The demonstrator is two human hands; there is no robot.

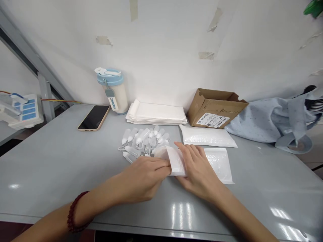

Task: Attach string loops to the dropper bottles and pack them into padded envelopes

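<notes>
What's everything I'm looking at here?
Glossy tabletop: one, grey, foreground
Small plastic bottles: over ten, translucent, centre
Padded envelope: one, white, front centre
Open cardboard box: one, brown, back
Plump envelope: one, white, before box
Taped wall: one, white, behind
Stacked envelopes: several, white, near wall
Lidded tumbler: one, cream-blue, back left
Smartphone: one, black, left
Fabric bag: one, pale blue, right
Power strip: one, white, far left
Unclear object: one, green, top right
Beaded bracelet: one, maroon, front left
Left hand: one, front
Right hand: one, front

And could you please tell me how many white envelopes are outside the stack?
2: one envelope at the left hand and right hand, another envelope in front of the cardboard box. Any beneath them would be hidden.
</notes>
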